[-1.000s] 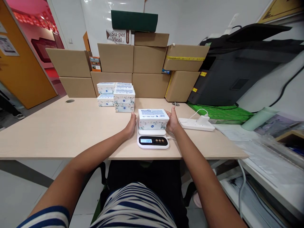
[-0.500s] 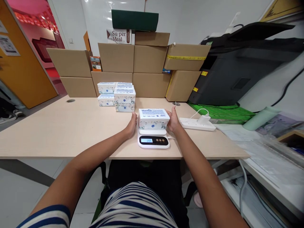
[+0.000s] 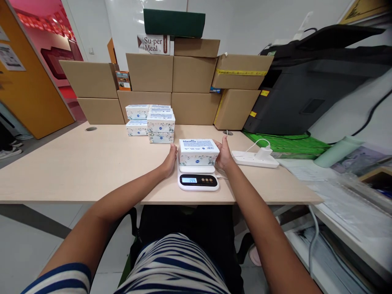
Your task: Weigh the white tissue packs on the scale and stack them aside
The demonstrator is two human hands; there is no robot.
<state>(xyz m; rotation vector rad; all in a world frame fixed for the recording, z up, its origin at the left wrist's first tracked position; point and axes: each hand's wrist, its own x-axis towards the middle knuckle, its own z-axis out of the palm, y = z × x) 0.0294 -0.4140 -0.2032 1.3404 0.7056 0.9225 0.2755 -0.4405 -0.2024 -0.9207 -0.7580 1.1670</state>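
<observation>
A white tissue pack (image 3: 198,152) with blue print and leaf pattern rests on the platform of a white digital scale (image 3: 199,188), whose lit display looks to read 144. My left hand (image 3: 169,161) stands on edge on the table just left of the scale, fingers stretched forward and empty. On the other side, my right hand (image 3: 225,155) is upright with thumb raised and fingers apart, close against the pack's right end; whether its fingertips touch the pack cannot be made out. Farther back, several similar tissue packs (image 3: 161,122) are stacked.
Cardboard boxes (image 3: 196,108) form a wall along the table's back. At right sit a white power strip (image 3: 255,159) with a plug, a green ream stack (image 3: 288,145) and a dark printer (image 3: 309,94). The table's front edge (image 3: 116,201) lies near my lap.
The view has tilted very slightly. Both hands, the tissue pack and the scale stay in the same places.
</observation>
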